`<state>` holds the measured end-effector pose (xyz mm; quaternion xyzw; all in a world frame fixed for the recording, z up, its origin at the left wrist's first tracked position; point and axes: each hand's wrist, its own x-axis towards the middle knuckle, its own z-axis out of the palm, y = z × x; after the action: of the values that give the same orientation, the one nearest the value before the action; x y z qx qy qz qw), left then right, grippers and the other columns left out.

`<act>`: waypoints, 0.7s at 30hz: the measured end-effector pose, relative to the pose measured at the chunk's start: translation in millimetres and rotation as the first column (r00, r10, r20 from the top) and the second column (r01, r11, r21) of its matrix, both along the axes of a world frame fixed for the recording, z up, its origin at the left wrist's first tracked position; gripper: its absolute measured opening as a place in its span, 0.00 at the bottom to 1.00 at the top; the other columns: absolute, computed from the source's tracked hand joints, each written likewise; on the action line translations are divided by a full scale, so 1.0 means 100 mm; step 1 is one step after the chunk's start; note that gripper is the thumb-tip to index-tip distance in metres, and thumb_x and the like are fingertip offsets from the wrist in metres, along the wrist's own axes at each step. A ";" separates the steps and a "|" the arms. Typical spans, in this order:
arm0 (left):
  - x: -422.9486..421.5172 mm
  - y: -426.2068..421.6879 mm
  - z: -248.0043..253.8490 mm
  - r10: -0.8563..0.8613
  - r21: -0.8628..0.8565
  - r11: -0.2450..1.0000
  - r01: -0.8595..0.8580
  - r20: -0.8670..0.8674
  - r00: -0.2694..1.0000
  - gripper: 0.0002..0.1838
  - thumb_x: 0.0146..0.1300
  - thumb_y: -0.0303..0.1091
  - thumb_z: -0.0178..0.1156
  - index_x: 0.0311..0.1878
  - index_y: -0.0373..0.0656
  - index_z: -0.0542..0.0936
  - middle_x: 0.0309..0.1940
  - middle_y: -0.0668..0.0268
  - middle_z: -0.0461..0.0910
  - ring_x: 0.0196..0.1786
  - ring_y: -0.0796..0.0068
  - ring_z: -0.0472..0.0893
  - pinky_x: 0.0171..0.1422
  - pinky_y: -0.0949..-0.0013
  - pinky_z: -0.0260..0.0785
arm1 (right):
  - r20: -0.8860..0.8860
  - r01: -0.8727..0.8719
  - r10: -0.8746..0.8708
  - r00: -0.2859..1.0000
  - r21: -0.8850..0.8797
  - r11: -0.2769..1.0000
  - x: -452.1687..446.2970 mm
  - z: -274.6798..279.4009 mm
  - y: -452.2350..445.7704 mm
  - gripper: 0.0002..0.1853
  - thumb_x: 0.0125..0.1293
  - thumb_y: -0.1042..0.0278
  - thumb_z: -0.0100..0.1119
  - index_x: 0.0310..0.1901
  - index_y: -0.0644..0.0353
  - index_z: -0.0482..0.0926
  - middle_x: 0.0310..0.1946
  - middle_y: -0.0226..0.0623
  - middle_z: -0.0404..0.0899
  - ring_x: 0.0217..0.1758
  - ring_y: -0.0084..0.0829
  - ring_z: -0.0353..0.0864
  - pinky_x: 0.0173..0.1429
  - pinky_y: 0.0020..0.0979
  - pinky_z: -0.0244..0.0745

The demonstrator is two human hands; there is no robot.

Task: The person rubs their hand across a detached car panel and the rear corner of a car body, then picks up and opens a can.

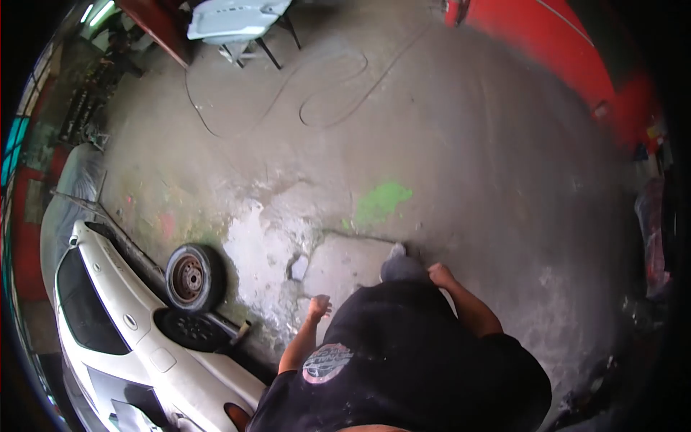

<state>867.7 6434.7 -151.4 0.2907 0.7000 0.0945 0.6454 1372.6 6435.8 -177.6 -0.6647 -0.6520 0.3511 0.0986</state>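
My left hand [319,308] hangs at my side, its fingers loosely curled and slightly apart, with nothing seen in it. My right hand [440,276] is on the other side of my body, fingers folded in, and no object shows in it. Neither touches anything but air. Between them, a grey shoe [397,252] and trouser leg step out from under my black T-shirt [410,353]. Nearest to my left hand are the white car [129,302] and a loose wheel with a rusty rim [189,279].
A white car panel [237,18] rests on a dark-legged stand at the back. A thin hose [338,122] snakes over the concrete floor [461,144]. Red vehicle bodywork [540,43] stands at the upper right. Green paint [381,201] marks the floor ahead.
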 end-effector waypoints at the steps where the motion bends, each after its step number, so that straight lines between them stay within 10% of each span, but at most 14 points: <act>1: 0.06 0.17 0.03 0.004 0.000 1.000 -0.004 0.018 1.000 0.20 0.66 0.43 0.54 0.52 0.37 0.75 0.33 0.56 0.81 0.25 0.66 0.79 0.22 0.64 0.74 | -0.009 -0.026 0.026 1.000 -0.044 0.999 0.09 -0.04 0.10 0.10 0.50 0.70 0.55 0.30 0.65 0.81 0.30 0.55 0.79 0.35 0.53 0.80 0.42 0.44 0.76; 5: 0.45 0.86 0.22 0.032 0.087 0.996 -0.034 0.025 0.999 0.19 0.67 0.42 0.53 0.52 0.36 0.76 0.34 0.57 0.81 0.27 0.68 0.79 0.24 0.65 0.74 | -0.167 0.151 -0.233 0.958 -0.397 0.905 0.28 0.56 0.72 0.10 0.51 0.71 0.53 0.31 0.64 0.82 0.26 0.51 0.80 0.27 0.50 0.81 0.33 0.42 0.78; 9: 1.03 1.50 0.31 -0.023 0.174 0.984 0.026 -0.017 1.000 0.19 0.67 0.42 0.54 0.51 0.36 0.78 0.35 0.55 0.82 0.31 0.64 0.81 0.31 0.63 0.76 | -0.105 0.035 -0.040 0.994 -0.046 0.998 0.65 0.41 1.19 0.10 0.53 0.73 0.51 0.32 0.64 0.82 0.25 0.47 0.82 0.23 0.40 0.83 0.28 0.38 0.80; 12: 1.16 1.86 -0.35 -0.524 0.496 0.458 0.738 -0.519 0.675 0.20 0.66 0.44 0.56 0.49 0.36 0.79 0.38 0.50 0.83 0.37 0.54 0.82 0.42 0.58 0.76 | -0.036 0.038 -0.036 0.999 0.047 0.998 0.95 0.31 1.46 0.12 0.55 0.74 0.51 0.37 0.65 0.83 0.28 0.46 0.84 0.24 0.37 0.85 0.28 0.37 0.81; 17: 1.70 2.50 0.07 -0.423 0.528 0.593 0.608 -0.439 0.793 0.19 0.68 0.45 0.50 0.42 0.38 0.82 0.42 0.46 0.82 0.48 0.44 0.80 0.52 0.51 0.71 | -0.083 0.246 -0.321 0.943 -0.474 0.845 1.15 0.26 1.65 0.17 0.56 0.73 0.55 0.47 0.63 0.83 0.35 0.46 0.85 0.31 0.42 0.87 0.28 0.37 0.81; 21: 1.76 2.96 0.22 -0.291 0.468 0.740 0.483 -0.426 0.857 0.19 0.68 0.44 0.49 0.42 0.37 0.82 0.43 0.46 0.81 0.49 0.46 0.80 0.52 0.51 0.71 | -0.014 0.273 -0.322 0.947 -0.497 0.824 1.06 0.32 1.68 0.10 0.55 0.70 0.55 0.34 0.65 0.84 0.33 0.50 0.84 0.30 0.44 0.86 0.36 0.41 0.80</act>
<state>1043.5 6730.6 -129.6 0.6188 0.6600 0.1076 0.4121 1479.0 6603.8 -145.7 -0.7434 -0.4249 0.5164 0.0127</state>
